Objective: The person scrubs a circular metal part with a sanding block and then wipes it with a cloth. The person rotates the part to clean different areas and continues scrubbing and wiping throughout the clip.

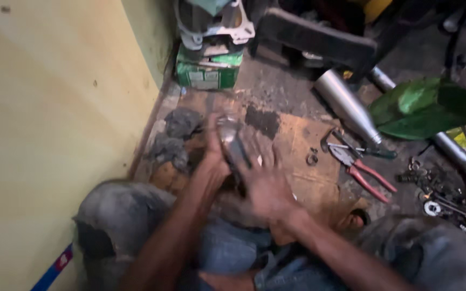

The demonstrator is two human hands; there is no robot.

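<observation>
My left hand (211, 156) grips a dark greasy metal part (232, 141) and holds it up over a flat sheet of brown cardboard (303, 145) on the floor. My right hand (262, 175) is flat against the right side of that part, fingers spread apart and blurred by motion. Both forearms reach forward from between my knees, which are in worn grey trousers.
A yellow wall (55, 108) runs along the left. Grey rags (176, 134) lie by its foot. Red-handled pliers (365, 175), a small ring (312, 157), a silver exhaust pipe (349, 105), a green leaf (424, 105), a green box (208, 73) and scattered small parts (443, 188) lie around.
</observation>
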